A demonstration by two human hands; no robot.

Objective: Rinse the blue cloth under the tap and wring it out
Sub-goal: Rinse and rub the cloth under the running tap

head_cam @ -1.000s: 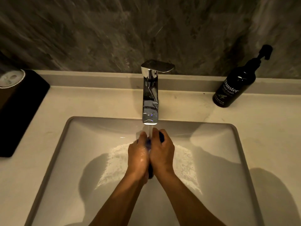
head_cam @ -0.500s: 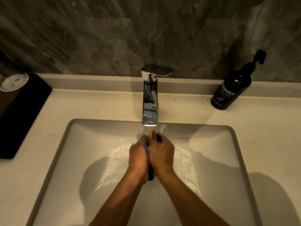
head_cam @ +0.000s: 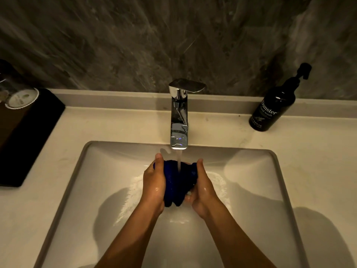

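The blue cloth [head_cam: 178, 182] is bunched up between my two hands over the white sink basin [head_cam: 257, 190]. Water runs from the chrome tap [head_cam: 179, 120] straight onto the middle of the cloth. My left hand [head_cam: 154, 185] grips the cloth's left side, thumb pointing up toward the tap. My right hand [head_cam: 202, 192] grips its right side, with fingers curled under the lower edge. The cloth's underside is hidden by my palms.
A black hand wash pump bottle [head_cam: 274, 107] stands on the counter at the back right. A dark tray [head_cam: 29, 136] with an upturned glass [head_cam: 17, 93] sits at the left. Water splashes foam on the basin floor under my hands.
My hands were pressed together around the cloth; they have spread apart, and the cloth now shows wide between them under the stream.
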